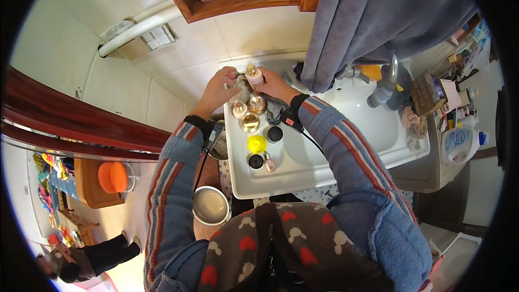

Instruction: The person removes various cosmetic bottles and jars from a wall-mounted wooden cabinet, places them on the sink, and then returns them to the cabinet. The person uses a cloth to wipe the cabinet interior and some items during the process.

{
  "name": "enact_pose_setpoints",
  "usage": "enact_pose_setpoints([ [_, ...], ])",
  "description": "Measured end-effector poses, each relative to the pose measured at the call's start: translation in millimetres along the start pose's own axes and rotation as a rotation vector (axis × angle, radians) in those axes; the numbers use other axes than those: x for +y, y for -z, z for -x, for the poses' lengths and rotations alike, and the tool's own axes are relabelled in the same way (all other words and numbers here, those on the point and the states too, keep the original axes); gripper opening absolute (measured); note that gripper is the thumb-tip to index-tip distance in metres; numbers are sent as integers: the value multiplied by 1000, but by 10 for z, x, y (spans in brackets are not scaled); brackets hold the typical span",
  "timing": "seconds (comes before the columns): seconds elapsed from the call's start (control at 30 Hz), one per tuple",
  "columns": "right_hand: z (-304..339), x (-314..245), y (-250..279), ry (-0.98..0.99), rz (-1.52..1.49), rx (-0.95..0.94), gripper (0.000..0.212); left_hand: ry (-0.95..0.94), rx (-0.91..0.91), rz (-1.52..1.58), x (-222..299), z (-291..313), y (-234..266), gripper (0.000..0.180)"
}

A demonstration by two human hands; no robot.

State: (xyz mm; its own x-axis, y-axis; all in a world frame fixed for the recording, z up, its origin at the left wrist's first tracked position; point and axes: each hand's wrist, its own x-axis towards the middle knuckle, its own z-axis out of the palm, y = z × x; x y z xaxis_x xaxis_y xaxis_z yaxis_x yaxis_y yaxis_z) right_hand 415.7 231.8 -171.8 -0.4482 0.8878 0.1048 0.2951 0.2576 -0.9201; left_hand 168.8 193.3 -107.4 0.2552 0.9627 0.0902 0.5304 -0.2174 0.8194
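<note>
At the far left corner of the white sink, my right hand (273, 85) grips a pale pink bottle (254, 79) with a clear and gold top. Just left of it, my left hand (219, 87) has curled fingers at the upper end of a crumpled grey-beige cloth (239, 95) and appears to pinch it. Below the hands stand a small gold-topped bottle (239, 110), a round clear-topped bottle (257, 104) and a gold-lidded jar (250, 123). Nearer me are a yellow jar (257, 143), two black-lidded jars (274, 134) and a small pink bottle (270, 163).
The white sink (286, 181) has a faucet (390, 78) at right, with a grey towel (346, 21) hanging beside it. A wooden shelf (186, 8) is above. A bucket (211, 205) stands below left. Another person (86, 259) is at far lower left.
</note>
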Motion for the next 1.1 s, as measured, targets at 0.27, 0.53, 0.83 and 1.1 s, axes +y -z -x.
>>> enact_pose_setpoints([
  [0.27,89,-219,78,20,260,-8,57,-3,-215,-135,146,-475,-290,49],
  [0.53,537,-5,366,29,706,-32,81,50,-260,-92,36,-668,-368,34],
  [0.83,844,322,343,22,497,166,45,103,-236,40,-35,-725,-326,32],
  [1.1,1343,424,646,-103,434,295,43,-95,-289,-137,141,-831,-405,27],
])
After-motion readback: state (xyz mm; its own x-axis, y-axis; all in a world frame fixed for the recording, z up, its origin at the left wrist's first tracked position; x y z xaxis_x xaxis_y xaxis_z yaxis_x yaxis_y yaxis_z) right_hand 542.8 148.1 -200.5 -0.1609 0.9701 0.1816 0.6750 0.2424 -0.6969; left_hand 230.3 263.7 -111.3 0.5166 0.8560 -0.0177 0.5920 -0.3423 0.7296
